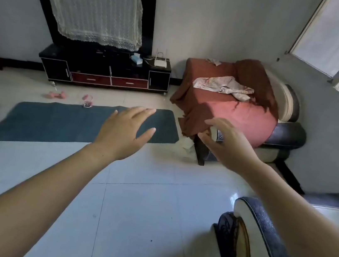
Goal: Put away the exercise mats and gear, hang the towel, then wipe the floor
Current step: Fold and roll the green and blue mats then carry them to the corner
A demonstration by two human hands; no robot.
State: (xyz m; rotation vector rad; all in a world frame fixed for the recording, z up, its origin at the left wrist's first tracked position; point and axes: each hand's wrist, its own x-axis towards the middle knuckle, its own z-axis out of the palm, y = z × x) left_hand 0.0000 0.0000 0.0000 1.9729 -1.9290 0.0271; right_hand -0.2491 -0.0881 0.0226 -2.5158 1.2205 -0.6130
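A teal exercise mat (pixel 56 121) lies flat and unrolled on the tiled floor (pixel 143 201). Beyond the mat's far edge, toward the TV stand (pixel 104 71), sit pink dumbbells (pixel 56 95) and a pink skipping rope (pixel 87 100), the rope right at the mat's edge. Past the mat's right end stands a sofa (pixel 242 116) draped in red, with a pale crumpled cloth (pixel 222 85) on its seat. Both arms reach forward. The left hand (pixel 124 133) is spread flat over the mat's right half, and the right hand (pixel 229 145) is loosely curved off the mat's right end — each grip apart, holding nothing.
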